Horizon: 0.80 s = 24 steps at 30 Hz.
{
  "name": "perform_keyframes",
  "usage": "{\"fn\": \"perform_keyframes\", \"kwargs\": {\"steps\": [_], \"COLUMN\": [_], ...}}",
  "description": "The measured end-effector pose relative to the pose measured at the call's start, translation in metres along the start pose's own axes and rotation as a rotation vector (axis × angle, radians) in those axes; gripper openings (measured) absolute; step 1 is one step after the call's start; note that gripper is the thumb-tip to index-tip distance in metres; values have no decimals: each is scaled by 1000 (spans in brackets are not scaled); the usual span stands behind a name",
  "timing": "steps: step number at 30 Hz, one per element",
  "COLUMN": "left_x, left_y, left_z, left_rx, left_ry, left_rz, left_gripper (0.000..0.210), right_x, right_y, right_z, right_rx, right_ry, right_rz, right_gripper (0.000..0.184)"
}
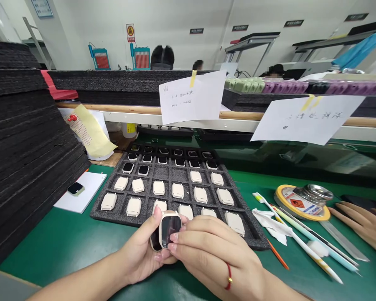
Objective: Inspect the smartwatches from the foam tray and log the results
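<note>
In front of the foam tray (100,213), my left hand (144,251) is closed around a beige-rimmed smartwatch body (171,228) with a dark screen. A second dark-faced watch body (156,239) shows beside it, partly behind it in the same grip. My right hand (219,251), with a red ring, has its fingers pressed on the screen and edge of the front watch body. Pale watch bodies (134,206) lie back up in the nearer tray pockets. Others (143,170) farther back lie with dark screens up. My hands hide part of the front row.
At right are a yellow tape roll (280,196) under a metal-topped container (318,192), toothbrushes (303,238), a crumpled tissue (272,225) and another person's hand (363,221). A black foam stack (25,159) rises at left, near a watch (76,189) on white paper (89,192).
</note>
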<state>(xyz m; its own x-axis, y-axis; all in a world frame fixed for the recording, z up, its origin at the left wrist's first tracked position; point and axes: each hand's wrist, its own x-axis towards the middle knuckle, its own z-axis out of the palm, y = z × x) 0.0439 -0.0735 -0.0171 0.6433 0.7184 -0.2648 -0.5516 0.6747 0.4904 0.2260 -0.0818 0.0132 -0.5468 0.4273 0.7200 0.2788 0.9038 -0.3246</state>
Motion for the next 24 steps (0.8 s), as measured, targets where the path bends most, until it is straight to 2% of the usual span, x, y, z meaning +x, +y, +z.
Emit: {"fn": "perform_keyframes", "kwargs": {"steps": [3,6,9,12,16,24], "left_x": [1,2,3,3,1,-3], "left_y": [-1,-5,-8,-8,-2,2], "left_z": [4,5,3,1,5,9], "left_rx": [123,260,299,231,134,127], "left_ry": [21,12,26,69,192,124], "left_rz": [68,113,142,98,29,26], "left_gripper": [50,49,46,49,57,50], "right_x": [2,1,1,2,1,0], "right_y": [-2,-2,-1,1,3,5], "right_z": [4,8,10,9,6,6], "right_rx": [-103,-94,-45,44,98,88], "right_ry": [30,-11,-63,-24,12,-28], "right_rz": [18,176,272,287,263,256], "right_gripper": [29,53,54,53,57,53]}}
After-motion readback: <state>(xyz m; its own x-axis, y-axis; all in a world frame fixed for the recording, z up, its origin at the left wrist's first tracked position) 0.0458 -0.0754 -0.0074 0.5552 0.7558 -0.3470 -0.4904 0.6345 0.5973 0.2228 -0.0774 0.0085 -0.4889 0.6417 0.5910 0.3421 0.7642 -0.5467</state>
